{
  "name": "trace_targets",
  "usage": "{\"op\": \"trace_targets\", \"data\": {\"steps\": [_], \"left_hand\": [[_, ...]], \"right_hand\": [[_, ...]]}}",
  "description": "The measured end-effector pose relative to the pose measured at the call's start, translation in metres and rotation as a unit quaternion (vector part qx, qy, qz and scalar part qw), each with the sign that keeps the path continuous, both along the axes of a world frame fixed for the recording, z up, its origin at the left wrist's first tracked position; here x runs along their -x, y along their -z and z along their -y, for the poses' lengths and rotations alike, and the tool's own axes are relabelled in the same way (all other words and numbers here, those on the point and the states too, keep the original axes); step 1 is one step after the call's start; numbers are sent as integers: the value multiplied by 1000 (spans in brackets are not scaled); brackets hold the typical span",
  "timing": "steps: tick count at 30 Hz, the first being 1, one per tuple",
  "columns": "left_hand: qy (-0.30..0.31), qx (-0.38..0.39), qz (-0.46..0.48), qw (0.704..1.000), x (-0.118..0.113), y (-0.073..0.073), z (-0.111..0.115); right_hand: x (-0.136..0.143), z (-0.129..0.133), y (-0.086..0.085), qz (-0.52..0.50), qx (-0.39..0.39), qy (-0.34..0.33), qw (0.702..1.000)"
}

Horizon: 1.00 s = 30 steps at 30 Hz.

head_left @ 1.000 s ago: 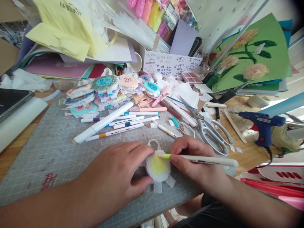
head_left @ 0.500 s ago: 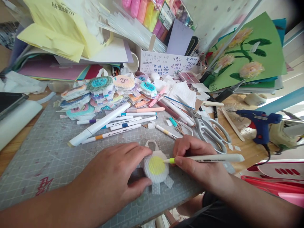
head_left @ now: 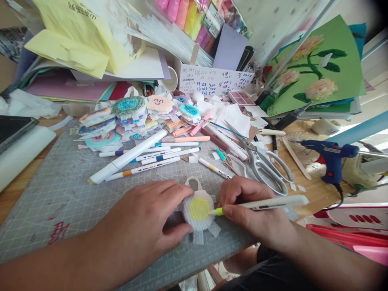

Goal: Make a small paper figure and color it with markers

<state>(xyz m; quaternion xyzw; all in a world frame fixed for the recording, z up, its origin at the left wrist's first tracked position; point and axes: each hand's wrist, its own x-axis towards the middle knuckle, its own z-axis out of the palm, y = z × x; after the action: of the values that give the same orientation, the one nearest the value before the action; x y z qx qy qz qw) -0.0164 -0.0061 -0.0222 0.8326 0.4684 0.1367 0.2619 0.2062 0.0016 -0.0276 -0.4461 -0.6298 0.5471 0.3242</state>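
Note:
A small white textured paper piece [head_left: 199, 227], rounded with short tabs and a loop on top, lies on the grey cutting mat [head_left: 100, 214]. Its middle bears a yellow coloured circle [head_left: 199, 208]. My left hand [head_left: 142, 218] grips the piece at its left edge, forefinger above and thumb below. In my right hand [head_left: 251, 206], a white marker [head_left: 269, 202] with a light green collar is pinched between thumb and fingers. The marker's tip touches or almost touches the right edge of the yellow circle; I cannot tell which.
Behind the hands lie several markers [head_left: 145, 168], a pile of coloured textured pieces [head_left: 129, 107] and large scissors [head_left: 265, 163]. A blue glue gun [head_left: 330, 153] stands at the right. Papers [head_left: 121, 70] are stacked at the back left. The mat's front edge runs beneath my right forearm.
The marker tip has moved slightly down along the right side of the yellow circle. My left hand keeps its hold, and the view has shifted a little.

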Motion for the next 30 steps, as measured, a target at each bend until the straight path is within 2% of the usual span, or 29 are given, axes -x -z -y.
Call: {"op": "trace_targets", "data": {"steps": [7,15,20,23,27,30], "left_hand": [[-1,-12,15,1000,2,2,1],[-2,-31,18,999,4,5,2],[3,-26,20,999,3,0,2],[3,-24,4,1000,3,-2,1],[-3,-36,18,999,5,1,0],[-68,-43,93,992,9,-2,2]], "right_hand": [[2,-4,3,12,-21,50,998],[14,-7,-5,34,-21,57,998],[18,-9,-2,18,-8,58,998],[17,-14,-3,-44,11,75,996],[12,-19,-21,-189,12,114,975],[5,-11,-36,-241,-8,122,963]]}}
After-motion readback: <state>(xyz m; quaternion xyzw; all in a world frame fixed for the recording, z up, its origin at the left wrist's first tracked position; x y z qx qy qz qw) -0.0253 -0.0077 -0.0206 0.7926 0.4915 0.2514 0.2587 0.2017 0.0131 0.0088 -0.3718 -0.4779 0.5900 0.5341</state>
